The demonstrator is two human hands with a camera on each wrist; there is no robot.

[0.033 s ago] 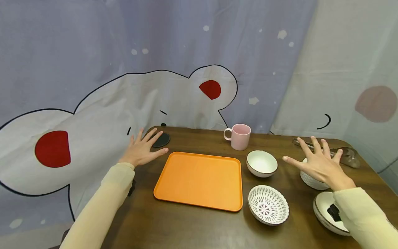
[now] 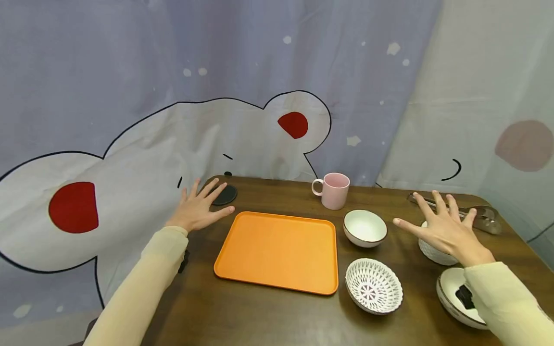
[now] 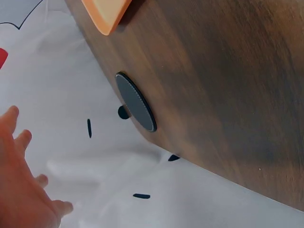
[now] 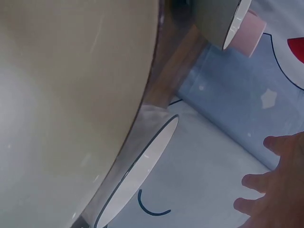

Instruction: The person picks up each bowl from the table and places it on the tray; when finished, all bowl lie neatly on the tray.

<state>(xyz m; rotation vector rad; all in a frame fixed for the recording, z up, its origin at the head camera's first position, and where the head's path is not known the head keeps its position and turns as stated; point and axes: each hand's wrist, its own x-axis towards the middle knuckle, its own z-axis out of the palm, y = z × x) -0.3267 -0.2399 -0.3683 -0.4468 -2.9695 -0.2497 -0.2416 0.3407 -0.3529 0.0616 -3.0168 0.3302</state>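
My left hand (image 2: pixel 196 210) hovers with fingers spread off the left end of the table, beside a round black coaster (image 2: pixel 225 195) that it partly covers in the head view. Over the right side my right hand (image 2: pixel 447 232) is held up, fingers splayed and holding nothing. Below it a white textured bowl (image 2: pixel 437 253) is partly hidden. A white bowl (image 2: pixel 452 300) with a dark object inside stands under the right wrist. Between the hands lie an orange tray (image 2: pixel 277 252), a plain white bowl (image 2: pixel 365 227) and a white lattice-patterned bowl (image 2: pixel 374 286).
A pink mug (image 2: pixel 335 191) stands at the back of the wooden table (image 2: pixel 259 317), its handle to the left. Metal tongs or similar utensils (image 2: pixel 486 218) lie at the back right, partly behind the right hand. A patterned curtain (image 2: pixel 242 57) hangs behind the table.
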